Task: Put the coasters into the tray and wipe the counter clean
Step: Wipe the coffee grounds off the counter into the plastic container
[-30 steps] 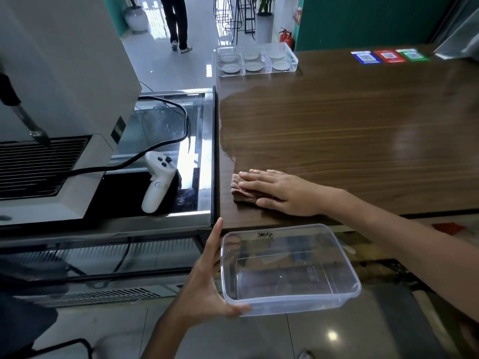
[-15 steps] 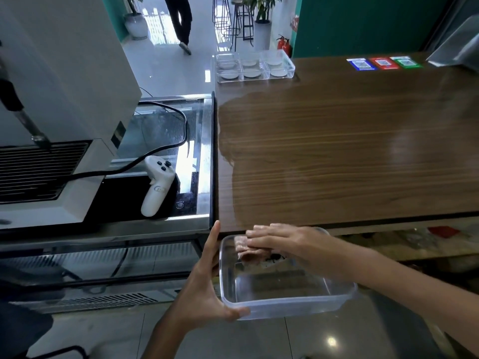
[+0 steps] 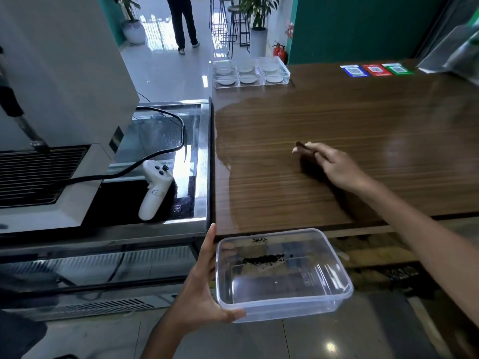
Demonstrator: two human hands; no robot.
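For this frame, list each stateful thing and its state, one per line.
Clear container: held below the counter edge, dark crumbs inside.
Left hand: grips the container's side.
Right hand: on the counter, holds a brown cloth.
Counter: wet sheen at left.
Coaster tray: six compartments, coasters inside.

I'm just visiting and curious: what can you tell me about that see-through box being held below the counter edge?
The clear plastic container is rectangular with rounded corners and a rolled rim, open on top, no lid in view. It looks thin and glossy, and hangs roughly level just below the wooden counter's front edge. The left hand grips its left wall, thumb curled under its near corner. Inside lies a small line of dark crumbs; a small black mark sits on its far wall.
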